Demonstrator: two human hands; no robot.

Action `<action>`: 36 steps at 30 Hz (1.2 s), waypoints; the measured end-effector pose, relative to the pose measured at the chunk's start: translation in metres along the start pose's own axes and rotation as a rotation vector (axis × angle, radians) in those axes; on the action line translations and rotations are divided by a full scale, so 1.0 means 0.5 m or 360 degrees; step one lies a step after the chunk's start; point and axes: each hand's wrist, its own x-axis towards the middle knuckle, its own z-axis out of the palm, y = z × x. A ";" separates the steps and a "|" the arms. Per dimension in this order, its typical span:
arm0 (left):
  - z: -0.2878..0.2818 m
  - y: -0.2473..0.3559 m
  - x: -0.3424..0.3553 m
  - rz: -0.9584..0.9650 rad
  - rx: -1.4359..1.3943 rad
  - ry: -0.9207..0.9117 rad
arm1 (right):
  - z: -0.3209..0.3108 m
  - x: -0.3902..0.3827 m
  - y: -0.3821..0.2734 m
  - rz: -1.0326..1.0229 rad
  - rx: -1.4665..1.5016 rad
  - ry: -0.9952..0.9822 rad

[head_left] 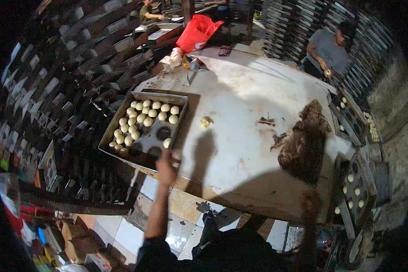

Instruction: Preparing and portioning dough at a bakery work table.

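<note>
- At the near right corner of a metal tray, the left hand reaches in from below, its fingers loosely bent; whether they are clamped on anything I cannot tell.
- Just beyond its fingertips, inside the tray, sits one pale dough ball.
- Farther ahead and to the left of that hand, many more pale balls fill the far and left parts of the tray, close together, some touching.
- Nearer to the hand, dark round patches show on the tray's floor.
- Ahead and to the right of the left hand, a small yellowish lump lies alone on the pale tabletop.
- To the far right, the right hand is dim in deep shadow; I cannot tell whether its fingers are apart or together.
- Just ahead of the right hand, a large brown mass rests on the tabletop, with brown scraps to its left.
- Right of the right hand, another tray holds spaced pale balls.
- Well beyond both hands, a red bag stands at the tabletop's far end.
</note>
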 end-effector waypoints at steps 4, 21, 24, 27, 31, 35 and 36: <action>0.125 0.323 -0.202 0.0115 -0.0616 -0.0650 | 0.099 0.079 -0.274 0.0315 0.0290 -0.0842; 0.265 0.710 -0.478 0.0500 -0.1122 -0.0357 | -0.155 0.007 -0.303 0.0137 0.1024 0.0445; 0.206 0.732 -0.481 -0.0039 -0.1050 -0.0778 | -0.036 -0.016 -0.247 0.0461 0.1743 0.0384; 0.184 0.629 -0.493 -0.0216 -0.0958 -0.0519 | -0.018 0.039 -0.290 -0.0068 0.0772 0.0040; 0.138 0.527 -0.505 -0.1063 -0.1828 -0.0268 | 0.052 0.030 -0.357 -0.0172 0.0700 0.0109; 0.088 0.415 -0.539 -0.1546 -0.1637 -0.0844 | 0.077 -0.028 -0.376 0.0170 0.1213 -0.0450; 0.101 0.412 -0.541 -0.1268 -0.2334 -0.0659 | 0.077 -0.020 -0.362 0.0091 0.1106 -0.0575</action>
